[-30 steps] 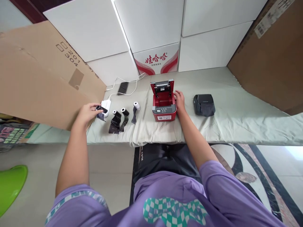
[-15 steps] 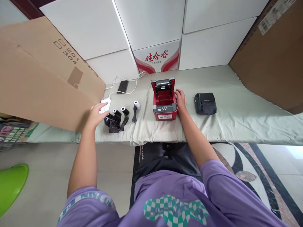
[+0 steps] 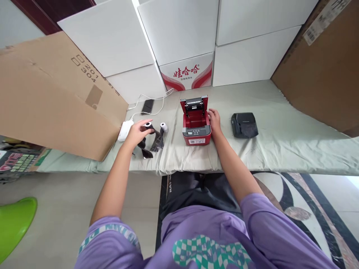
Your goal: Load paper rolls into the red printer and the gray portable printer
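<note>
My left hand (image 3: 137, 133) closes thumb and fingers around the top of a small paper roll (image 3: 148, 125) with a dark strip trailing from it. Other black rolls beneath that hand are mostly covered by it. Just right of them stands another white-ended roll (image 3: 164, 127), with a dark strip (image 3: 157, 142) near it. A red receipt printer (image 3: 197, 139) sits in front of me, its lid (image 3: 194, 104) raised and the paper bay showing bare red inside. My right hand (image 3: 214, 121) grips the printer's right side, fingers curled against its edge.
A white power strip (image 3: 125, 130) with a white cable lies at the left, near a dark phone-like slab (image 3: 147, 107). To the right sits a black device (image 3: 244, 125). Cardboard sheets (image 3: 61, 97) and white boxes (image 3: 185, 71) border the cloth-covered table (image 3: 280, 149).
My left hand has moved right from the power strip to the paper rolls and taken hold of one, lifting it slightly. Its dark strip has shifted right. My right hand stays at the printer.
</note>
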`<state>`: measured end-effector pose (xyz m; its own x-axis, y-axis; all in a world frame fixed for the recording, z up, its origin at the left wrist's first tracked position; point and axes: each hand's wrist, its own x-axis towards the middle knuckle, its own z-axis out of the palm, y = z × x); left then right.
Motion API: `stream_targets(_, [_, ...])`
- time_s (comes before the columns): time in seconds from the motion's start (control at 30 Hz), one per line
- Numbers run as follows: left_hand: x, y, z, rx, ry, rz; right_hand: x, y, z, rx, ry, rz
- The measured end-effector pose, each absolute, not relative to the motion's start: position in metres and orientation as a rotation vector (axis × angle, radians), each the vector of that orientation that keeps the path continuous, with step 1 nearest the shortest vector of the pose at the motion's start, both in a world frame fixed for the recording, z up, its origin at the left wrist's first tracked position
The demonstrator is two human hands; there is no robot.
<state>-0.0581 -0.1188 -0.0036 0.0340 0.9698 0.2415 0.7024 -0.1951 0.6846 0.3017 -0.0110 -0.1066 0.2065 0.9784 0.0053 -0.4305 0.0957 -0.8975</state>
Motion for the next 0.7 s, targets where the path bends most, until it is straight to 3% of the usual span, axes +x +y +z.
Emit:
stream_targets(0.17, [-0.021, -0.117, 0.014, 1.763, 1.31, 1.2, 0.3, -0.01, -0.106, -0.958, -0.761, 1.191])
stream_targets(0.3, [0.034, -0.111, 0.028, 1.944, 1.198, 1.153, 0.3, -0.009, -0.107, -0.97, -0.773, 1.179])
stream_targets(0.5, [0.116, -0.078, 0.027, 2.492, 1.245, 0.78, 0.302, -0.007, -0.11, -1.003, -0.806, 1.187])
stream_targets(0.7, [0.139, -0.038, -0.001, 2.373, 1.232, 0.417, 0.303, -0.006, -0.113, -0.978, -0.791, 1.202])
